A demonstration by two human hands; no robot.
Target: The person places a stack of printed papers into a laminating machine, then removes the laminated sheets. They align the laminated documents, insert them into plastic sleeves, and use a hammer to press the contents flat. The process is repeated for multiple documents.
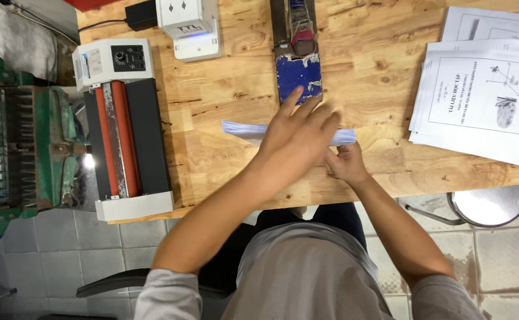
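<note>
Paper stack [242,128] is lying on the desk [212,118] under the left hand [298,133], which is pressing flat, fingers spread. Right hand [347,163] is pinching the stack's right end.

the worktop [224,95] is pale, knotty wood. the paper stack [242,129] is white with a bluish edge. the stapler base [298,76] is chipped blue, the laminator [123,124] white and black with red rollers, and the floor [64,249] grey tile.

Your left hand [298,136] lies flat, palm down, fingers [316,112] spread and pointing away from you. Your right hand [347,163] sits curled just beside and partly beneath it, both forearms converging.
</note>
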